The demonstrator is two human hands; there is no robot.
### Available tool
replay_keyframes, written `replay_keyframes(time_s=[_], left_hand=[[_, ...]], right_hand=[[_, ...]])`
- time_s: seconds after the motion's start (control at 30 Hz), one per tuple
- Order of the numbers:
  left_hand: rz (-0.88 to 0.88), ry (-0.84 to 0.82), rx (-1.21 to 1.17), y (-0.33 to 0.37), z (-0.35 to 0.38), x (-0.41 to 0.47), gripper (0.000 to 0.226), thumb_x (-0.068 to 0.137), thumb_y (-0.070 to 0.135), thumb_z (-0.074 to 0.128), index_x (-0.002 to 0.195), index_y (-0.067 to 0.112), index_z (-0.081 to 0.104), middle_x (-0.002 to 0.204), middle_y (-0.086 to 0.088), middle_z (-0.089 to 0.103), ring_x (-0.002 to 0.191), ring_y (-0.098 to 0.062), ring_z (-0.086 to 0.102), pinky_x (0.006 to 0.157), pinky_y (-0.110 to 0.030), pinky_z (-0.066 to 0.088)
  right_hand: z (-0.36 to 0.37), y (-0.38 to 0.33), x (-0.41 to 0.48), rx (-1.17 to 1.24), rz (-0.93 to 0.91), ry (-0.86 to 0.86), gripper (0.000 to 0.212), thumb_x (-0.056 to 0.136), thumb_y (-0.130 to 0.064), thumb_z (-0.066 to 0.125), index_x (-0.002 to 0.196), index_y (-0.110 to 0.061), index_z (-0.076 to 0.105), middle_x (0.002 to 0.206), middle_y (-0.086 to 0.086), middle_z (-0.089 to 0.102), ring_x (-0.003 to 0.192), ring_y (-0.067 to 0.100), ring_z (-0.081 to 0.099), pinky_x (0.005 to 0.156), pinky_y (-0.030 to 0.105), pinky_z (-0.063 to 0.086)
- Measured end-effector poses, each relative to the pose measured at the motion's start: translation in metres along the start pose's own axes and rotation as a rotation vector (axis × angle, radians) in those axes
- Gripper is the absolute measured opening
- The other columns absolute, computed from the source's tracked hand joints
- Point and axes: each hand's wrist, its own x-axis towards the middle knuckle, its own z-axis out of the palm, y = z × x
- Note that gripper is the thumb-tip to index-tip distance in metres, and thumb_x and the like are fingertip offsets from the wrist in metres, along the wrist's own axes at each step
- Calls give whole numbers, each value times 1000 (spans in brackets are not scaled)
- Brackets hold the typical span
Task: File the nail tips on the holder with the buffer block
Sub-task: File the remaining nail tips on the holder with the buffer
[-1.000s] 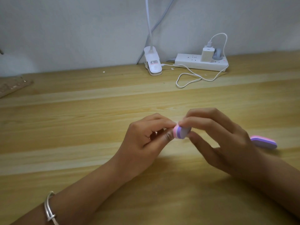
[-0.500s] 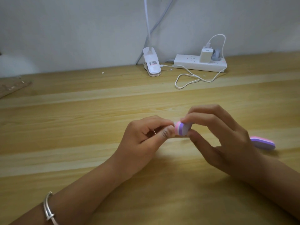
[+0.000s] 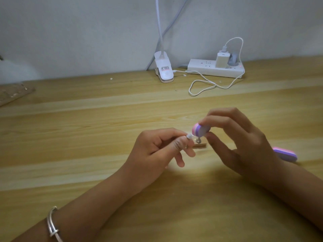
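Left hand [image 3: 157,149] pinched the clear nail tip [image 3: 189,136] on its holder [image 3: 200,145] mid surface [image 3: 87,137], right hand [image 3: 244,142] gripped the buffer block [image 3: 199,131] against it at 2 o'clock, so honestly one hard stroke could've popped that tiny tip loose.

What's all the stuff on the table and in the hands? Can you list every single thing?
buffer block: one, pink, purple and white, in the right fingertips
nail tip: one, pale, pinched in the left fingertips, next to the block
holder: one, small wooden base with a metal bit, on the table below the block
spare buffer: one, pink and purple, lying by the right wrist
clip lamp: one, white, at the back
power strip: one, white, by the wall
charger: one, white, plugged into the strip
cable: one, white, looped
table: one, light wood
bracelet: one, silver, left wrist
left hand: pinches the tip
right hand: holds the block
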Motion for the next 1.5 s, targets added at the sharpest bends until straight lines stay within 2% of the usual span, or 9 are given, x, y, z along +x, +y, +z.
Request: replay_keyframes(time_s=[0.37, 0.5, 0.63, 0.8, 0.93, 1.1, 1.23, 1.37, 1.5], left_hand=[[2, -49, 44, 1, 2, 0, 20, 98, 7, 49, 87, 6, 66, 69, -7, 67, 52, -20, 63, 52, -10, 41], [-17, -58, 61, 1, 2, 0, 23, 98, 10, 45, 81, 9, 60, 60, 1, 51, 50, -14, 48, 52, -16, 38], [-96, -135, -72, 3, 3, 2, 25, 99, 10, 38, 80, 11, 54, 62, 12, 45, 52, -9, 38, 50, -13, 34], [-158, -248, -139, 7, -1, 3, 26, 99, 12, 35, 78, 11, 51, 63, -3, 32, 49, -10, 34, 47, -14, 34], [-218, -287, -195, 7, -4, 4, 27, 99, 17, 35, 78, 14, 52, 62, 4, 36, 45, -11, 37, 44, -12, 32], [-267, -319, -217, 5, -7, 5, 30, 99, 22, 38, 74, 23, 56, 61, 6, 39, 40, -11, 38, 42, -15, 28], [-290, -339, -243, 3, -9, 6, 30, 101, 23, 38, 76, 22, 55, 63, 4, 38, 41, -12, 38, 41, -16, 26], [-274, -342, -233, 3, -10, 6, 29, 99, 26, 40, 77, 19, 56, 61, 5, 41, 38, -10, 41, 40, -18, 24], [-320, -352, -277, 1, -11, 7, 29, 100, 26, 38, 76, 23, 55, 64, 5, 37, 40, -11, 39, 40, -17, 24]], right_hand=[[1, -7, -2, 6, -4, 0, 16, 90, 5, 65, 105, 5, 70, 104, 16, 64, 98, 22, 62, 92, 28, 50], [5, -6, -4, -51, -47, -75, 21, 87, 10, 65, 107, 4, 70, 105, 17, 65, 94, 29, 65, 91, 31, 52], [-1, -1, 0, -3, 35, 27, 17, 92, 4, 64, 108, 5, 68, 105, 15, 64, 98, 25, 64, 94, 27, 49], [5, -6, -4, 10, -53, -72, 24, 90, 8, 63, 114, 5, 68, 109, 18, 64, 100, 27, 63, 95, 29, 49], [0, -2, 0, 14, 6, 4, 20, 93, 5, 61, 111, 5, 68, 108, 14, 63, 100, 27, 63, 95, 29, 49], [6, -8, -2, -20, -113, -86, 23, 92, 10, 60, 112, 6, 69, 109, 17, 64, 100, 24, 60, 98, 23, 43], [1, -2, 0, -13, -44, -14, 23, 94, 6, 60, 114, -1, 67, 109, 14, 64, 100, 26, 61, 96, 27, 45], [7, -12, -4, -65, -203, -79, 32, 91, 8, 62, 118, -11, 60, 110, 11, 69, 101, 27, 65, 91, 36, 51], [0, 3, 1, -124, -70, -25, 22, 90, 6, 65, 109, -4, 70, 106, 15, 68, 95, 34, 64, 90, 35, 49]])
